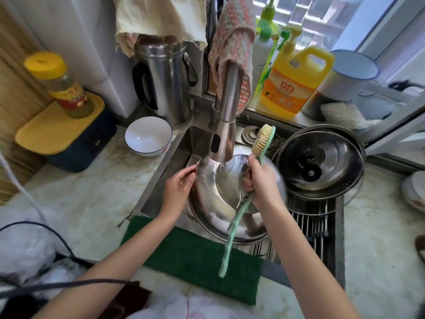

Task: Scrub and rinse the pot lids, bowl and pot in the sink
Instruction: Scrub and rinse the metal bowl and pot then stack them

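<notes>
Over the sink [164,180], a steel pot lid [220,187] is held tilted just under the faucet [224,134]. The left hand [177,189] pinches its left rim with fingers together. The right hand [262,183] is at the lid's right side, its fingers clamped round the green handle of a dish brush [236,219], bristles up. A second lid [322,162] lies upturned at the sink's right, and a white bowl [148,137] stands on the tabletop [92,192].

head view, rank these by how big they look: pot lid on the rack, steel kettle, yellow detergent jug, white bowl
1. pot lid on the rack
2. steel kettle and yellow detergent jug, about alike, unranked
3. white bowl
</notes>
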Tool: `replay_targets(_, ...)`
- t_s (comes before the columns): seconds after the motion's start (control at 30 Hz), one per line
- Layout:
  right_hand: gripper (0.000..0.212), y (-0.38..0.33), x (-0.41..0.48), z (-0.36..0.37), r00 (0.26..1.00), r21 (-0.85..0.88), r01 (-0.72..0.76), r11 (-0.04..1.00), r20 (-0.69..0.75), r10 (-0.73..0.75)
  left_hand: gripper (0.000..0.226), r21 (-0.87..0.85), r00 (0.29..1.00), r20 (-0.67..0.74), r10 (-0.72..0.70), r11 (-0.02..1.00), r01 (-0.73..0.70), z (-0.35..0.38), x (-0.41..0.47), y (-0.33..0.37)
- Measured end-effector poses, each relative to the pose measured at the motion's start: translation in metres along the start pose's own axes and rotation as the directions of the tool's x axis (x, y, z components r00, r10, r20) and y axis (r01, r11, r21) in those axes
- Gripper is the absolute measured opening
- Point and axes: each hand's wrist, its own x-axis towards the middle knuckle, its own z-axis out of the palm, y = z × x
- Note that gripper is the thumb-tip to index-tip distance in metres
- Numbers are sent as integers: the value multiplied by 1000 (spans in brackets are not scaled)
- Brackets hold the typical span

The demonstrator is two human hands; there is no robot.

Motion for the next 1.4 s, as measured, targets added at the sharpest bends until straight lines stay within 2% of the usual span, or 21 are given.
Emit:
replay_targets(0.1, 27, -2, 4, 11, 998, 108, -54, 993, 31, 51, 32, 7, 999, -25, 38, 999, -37, -8, 4, 1)
replay_targets(0.2, 24, 3, 10, 18, 995, 203, -100, 974, 15, 99, 48, 219, 993, 10, 118, 969, -117, 3, -4, 8)
replay_targets(0.3, 27, 20, 20, 20, 983, 350, -160, 923, -31, 181, 63, 469, 971, 24, 238, 855, -221, 19, 3, 7)
replay_targets(0.37, 32, 35, 23, 16, 970, 449, -175, 876, -73, 231, 56, 430, 968, 11, 252, 873, -232, 20, 25, 9)
replay_targets(0.4, 33, 41, 24, 13, 965, 476, -169, 863, -99, 243, 48, 341, 981, -4, 195, 922, -182, 21, 33, 12)
replay_targets(0.47, 33, 49, 23, 8, 955, 489, -149, 860, -156, 254, 37, 336, 993, -20, 118, 936, -104, 33, 35, 14)
replay_targets(0.5, 33, 51, 23, 6, 949, 487, -136, 863, -186, 255, 37, 417, 992, -30, 123, 904, -100, 41, 27, 10)
replay_targets(0.53, 32, 51, 23, 4, 943, 486, -123, 865, -214, 255, 40, 511, 978, -8, 209, 842, -176, 50, 15, 5)
replay_targets(0.6, 31, 48, 25, 1, 940, 485, -107, 868, -234, 247, 46, 644, 881, 187, 434, 623, -443, 59, 0, -10)
replay_targets(0.63, 31, 48, 26, -1, 942, 478, -108, 872, -232, 243, 45, 636, 849, 248, 466, 583, -506, 58, 2, -17)
replay_targets(0.67, 32, 47, 26, -2, 945, 463, -109, 880, -226, 237, 42, 621, 865, 228, 447, 618, -483, 56, 9, -19)
replay_targets(0.7, 32, 48, 25, -2, 949, 446, -113, 888, -215, 229, 39, 591, 913, 140, 383, 707, -388, 53, 18, -17)
replay_targets(0.77, 32, 50, 24, -1, 956, 429, -128, 894, -188, 227, 41, 449, 986, -44, 162, 885, -125, 46, 33, -13)
replay_targets(0.83, 32, 51, 24, 0, 960, 448, -144, 882, -154, 234, 42, 308, 996, -88, -8, 951, 34, 39, 36, -10)
replay_targets(0.9, 34, 51, 25, -2, 963, 493, -159, 856, -114, 244, 47, 231, 992, -102, -79, 968, 101, 31, 23, -5)
replay_targets(1.0, 36, 50, 27, -5, 957, 561, -190, 806, -76, 278, 51, 29, 949, -110, -295, 954, 299, 17, -4, -9)
replay_targets(1.1, 38, 49, 30, -6, 953, 612, -208, 763, -50, 299, 36, -292, 859, 68, -508, 813, 504, 12, -23, -22)
replay_targets(1.17, 39, 48, 30, -5, 953, 616, -233, 752, -9, 303, 42, -364, 837, 82, -541, 765, 531, 18, -31, -23)
replay_targets(1.27, 37, 48, 27, -4, 952, 578, -282, 766, 69, 299, 52, -448, 798, -105, -594, 744, 495, 26, -27, -17)
replay_targets(1.33, 37, 44, 24, -8, 949, 501, -306, 809, 98, 298, 54, -484, 765, -149, -627, 721, 497, 23, -17, -12)
replay_targets(1.4, 39, 42, 23, -18, 957, 352, -291, 889, 114, 268, 50, -503, 757, -121, -642, 697, 511, 19, -7, -12)
